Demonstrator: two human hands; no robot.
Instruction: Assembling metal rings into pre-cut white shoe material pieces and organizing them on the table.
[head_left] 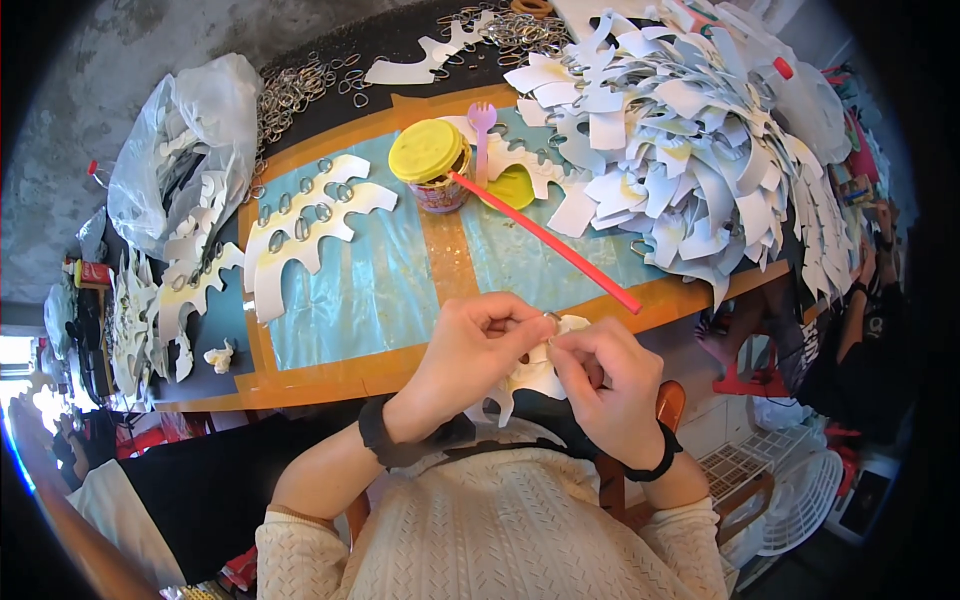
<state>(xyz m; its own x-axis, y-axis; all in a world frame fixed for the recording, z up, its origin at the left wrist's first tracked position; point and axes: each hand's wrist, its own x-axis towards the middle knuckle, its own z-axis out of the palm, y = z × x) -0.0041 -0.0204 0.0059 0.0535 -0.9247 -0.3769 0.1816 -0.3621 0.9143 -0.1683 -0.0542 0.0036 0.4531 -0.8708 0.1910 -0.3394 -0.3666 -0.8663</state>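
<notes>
My left hand (480, 345) and my right hand (610, 380) meet just past the near edge of the table, over my lap. Both are closed, thumbs and fingertips pinching at the top of a white scalloped piece (538, 378) of sheet material. A small metal ring (553, 318) shows between the fingertips; the fingers partly cover it. Two similar white pieces lie on the blue sheet at the left, with several oval metal rings (302, 229) along their tabs.
A yellow-lidded jar (428, 152) stands mid-table, a red stick (550, 240) leaning from it. Beside it is a purple spork (482, 130). White pieces (680, 150) heap at the right; loose rings (295, 95) lie at the back. A plastic bag (170, 150) stands left. Other people sit nearby.
</notes>
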